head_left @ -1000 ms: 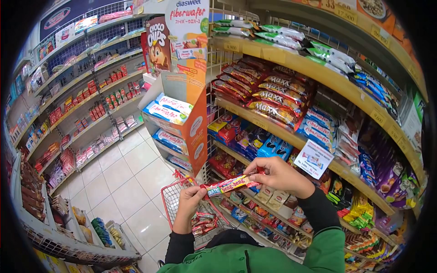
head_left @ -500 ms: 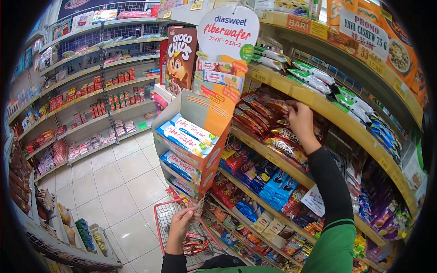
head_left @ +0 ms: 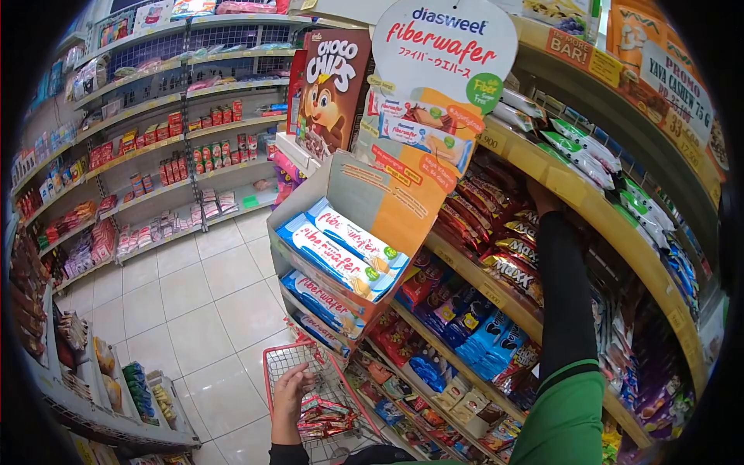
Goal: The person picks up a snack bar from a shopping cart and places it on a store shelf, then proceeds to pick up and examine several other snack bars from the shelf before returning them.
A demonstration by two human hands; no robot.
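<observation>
Pale tiled floor [head_left: 178, 314] runs back to crowded metal shop shelving [head_left: 155, 48]; nearer, an orange-and-white cardboard display stand [head_left: 376, 174] holds blue-and-white wafer packets [head_left: 333, 252]. From where I stand, the right hand [head_left: 542, 198] is deep under a cream-yellow upper shelf edge [head_left: 573, 178], among shiny red packets [head_left: 471, 203] and brown-and-gold packets [head_left: 515, 271] lying on the shelf below; shadow hides its fingers, so I cannot tell whether they are open or closed on anything. The left hand [head_left: 291, 391] hovers near a red-rimmed wire basket [head_left: 266, 376] with slim red-wrapped bars [head_left: 322, 418] inside; its fingers are half open, loosely curled, with nothing visible in them. To reach well, I would keep the wrist low, clear of the overhead edge, and the black-and-green sleeve [head_left: 570, 310] off the front packets, which look slippery and likely to slide; one packet pinched by its end, lifted before being drawn out, should leave its neighbours in place.
</observation>
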